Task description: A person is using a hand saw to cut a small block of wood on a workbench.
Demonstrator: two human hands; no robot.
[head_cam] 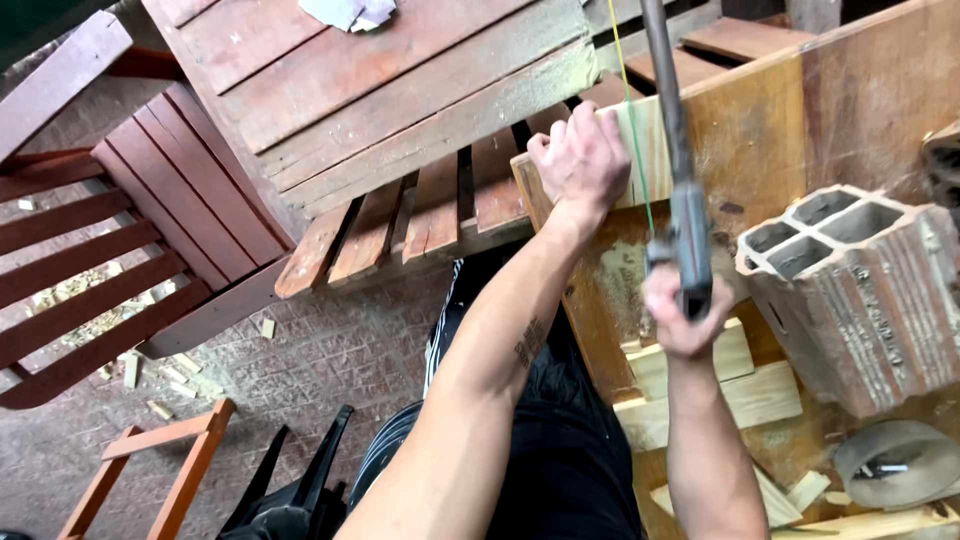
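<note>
In the upper middle of the frame, the left hand [580,160] is curled over the top edge of a pale wooden piece [645,150] and grips it, with the knuckles turned to the camera, so that the piece is pressed against the wooden board [760,130] standing behind it. The right hand [685,310], lower and right of centre, is closed in a fist around the dark handle of a handsaw [672,130], whose narrow blade goes up and leaves the frame at the top edge. The blade lies just beside the pale piece, near a thin green line [632,120] which runs down along the wood. I cannot see whether a cut is already open in the wood, because the blade and the hand cover this place; I judge that the sawing is at its beginning or in an early part. Both forearms are stretched forward from the bottom of the frame, the left one longer and slanted. At the right side a hollow clay brick [860,290] rests on the worktop [610,300], and some offcuts [740,390] lie below the right hand.
</note>
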